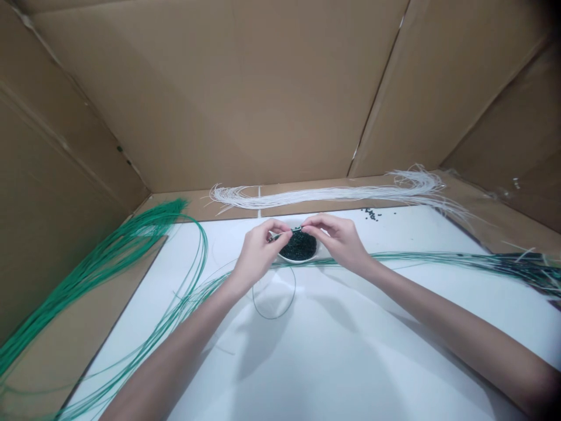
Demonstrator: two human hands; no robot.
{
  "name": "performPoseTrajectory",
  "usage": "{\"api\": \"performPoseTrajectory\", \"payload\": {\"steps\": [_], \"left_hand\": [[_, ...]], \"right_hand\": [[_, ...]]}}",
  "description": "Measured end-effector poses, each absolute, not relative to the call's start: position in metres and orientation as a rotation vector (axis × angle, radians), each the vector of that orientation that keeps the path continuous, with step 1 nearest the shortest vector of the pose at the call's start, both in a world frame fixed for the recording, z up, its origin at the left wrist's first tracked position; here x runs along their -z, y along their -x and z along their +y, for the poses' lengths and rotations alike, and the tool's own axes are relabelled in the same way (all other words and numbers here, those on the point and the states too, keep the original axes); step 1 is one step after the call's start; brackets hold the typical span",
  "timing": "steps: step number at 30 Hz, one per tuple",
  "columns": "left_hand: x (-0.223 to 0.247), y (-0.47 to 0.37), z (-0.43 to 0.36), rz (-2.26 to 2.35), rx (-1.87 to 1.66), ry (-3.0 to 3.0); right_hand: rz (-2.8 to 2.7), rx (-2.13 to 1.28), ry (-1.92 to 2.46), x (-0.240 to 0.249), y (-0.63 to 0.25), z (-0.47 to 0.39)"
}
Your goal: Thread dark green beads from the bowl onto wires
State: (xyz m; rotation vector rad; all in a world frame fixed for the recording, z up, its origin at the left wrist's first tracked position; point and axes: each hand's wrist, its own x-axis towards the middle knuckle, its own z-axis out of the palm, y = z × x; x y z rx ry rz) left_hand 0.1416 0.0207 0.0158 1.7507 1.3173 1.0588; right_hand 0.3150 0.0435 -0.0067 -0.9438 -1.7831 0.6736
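Both my hands meet over a white bowl (298,261) filled with small dark green pieces (300,245). My left hand (262,245) is closed, with thumb and forefinger pinching a thin green wire (274,318) that loops down in front of the bowl. My right hand (339,238) is closed too, its thumb and forefinger pinched at the wire's end. A short dark bit (297,229) shows in the small gap between the fingertips; its exact form is too small to tell.
Green strands (100,263) lie bundled on cardboard at left. More strands run behind my wrists across the white board (307,374) to a dark-ended bundle (521,266) at right. White strands (315,196) lie along the back, near scattered dark pieces (371,215). Cardboard walls (245,93) surround the board.
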Motion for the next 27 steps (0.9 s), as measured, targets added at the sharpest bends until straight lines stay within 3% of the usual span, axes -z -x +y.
{"api": "performPoseTrajectory", "payload": {"steps": [6,27], "left_hand": [[-0.0124,-0.1449,0.0148,1.352,-1.155,-2.169],[-0.0093,-0.1457,0.0140,1.321,-1.255,-2.326]], "right_hand": [[-1.739,-0.782,0.928,0.0053,-0.3126,0.0404],[-1.741,-0.781,0.937,0.0009,-0.3128,0.0376]]}}
